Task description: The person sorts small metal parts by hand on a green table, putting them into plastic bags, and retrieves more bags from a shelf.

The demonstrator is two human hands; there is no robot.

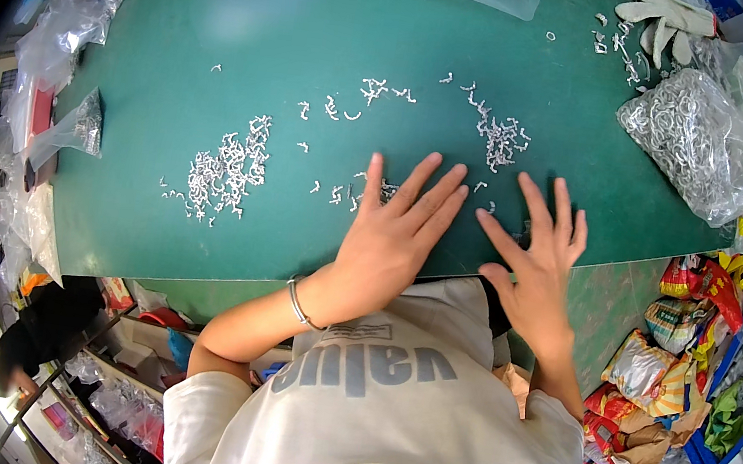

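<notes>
While both lay flat and empty on the green counter [202, 238], left hand [394, 235] and right hand [533, 253] spread fingers, corralling small metal clips [353, 197] at 12 o'clock

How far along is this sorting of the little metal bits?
Looks done: a gathered heap of small metal pieces lies at the left of the green mat. In hand: left hand and right hand lie flat, holding nothing. Left: scattered pieces and a full bag of parts.
</notes>
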